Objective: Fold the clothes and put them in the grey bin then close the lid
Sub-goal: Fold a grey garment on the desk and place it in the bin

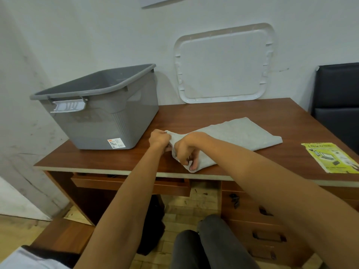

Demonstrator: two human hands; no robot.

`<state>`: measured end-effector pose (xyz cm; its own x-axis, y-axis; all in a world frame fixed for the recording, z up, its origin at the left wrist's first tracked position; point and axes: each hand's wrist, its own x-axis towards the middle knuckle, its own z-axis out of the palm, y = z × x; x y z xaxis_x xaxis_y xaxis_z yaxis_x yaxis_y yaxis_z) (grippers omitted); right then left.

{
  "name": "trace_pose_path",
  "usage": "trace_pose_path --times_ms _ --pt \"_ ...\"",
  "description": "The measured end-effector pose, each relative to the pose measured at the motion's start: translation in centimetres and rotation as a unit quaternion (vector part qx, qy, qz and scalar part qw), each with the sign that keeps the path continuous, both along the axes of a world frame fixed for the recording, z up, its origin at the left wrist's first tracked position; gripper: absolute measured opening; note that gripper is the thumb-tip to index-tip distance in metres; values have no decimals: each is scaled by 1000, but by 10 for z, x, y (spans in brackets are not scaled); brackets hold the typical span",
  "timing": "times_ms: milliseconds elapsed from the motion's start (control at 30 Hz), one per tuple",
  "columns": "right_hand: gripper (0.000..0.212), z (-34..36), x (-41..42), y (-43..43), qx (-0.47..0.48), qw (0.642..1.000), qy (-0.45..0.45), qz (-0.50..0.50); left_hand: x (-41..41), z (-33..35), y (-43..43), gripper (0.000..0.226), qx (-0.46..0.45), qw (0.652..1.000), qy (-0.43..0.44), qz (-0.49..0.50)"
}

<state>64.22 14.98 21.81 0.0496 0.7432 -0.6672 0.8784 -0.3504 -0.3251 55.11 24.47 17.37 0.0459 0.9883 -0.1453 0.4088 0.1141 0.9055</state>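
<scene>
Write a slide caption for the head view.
Left hand and right hand grip the grey cloth on the desk; the grey bin stands open, its white lid against the wall.

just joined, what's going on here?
A person is folding a grey cloth on the desk. The left hand and right hand both grip its near-left end, while the rest lies flat. The grey bin stands open at the desk's left. Its white lid leans against the wall behind. The cloth is not yet in the bin.
</scene>
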Motion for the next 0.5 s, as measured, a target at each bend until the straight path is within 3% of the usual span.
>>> trace_pose_path --times_ms 200,500 --pt "35 15 42 -9 49 991 116 -49 23 16 -8 33 -3 990 -137 44" --pt "25 33 97 -21 65 971 203 -109 74 39 -18 30 11 983 -183 28"
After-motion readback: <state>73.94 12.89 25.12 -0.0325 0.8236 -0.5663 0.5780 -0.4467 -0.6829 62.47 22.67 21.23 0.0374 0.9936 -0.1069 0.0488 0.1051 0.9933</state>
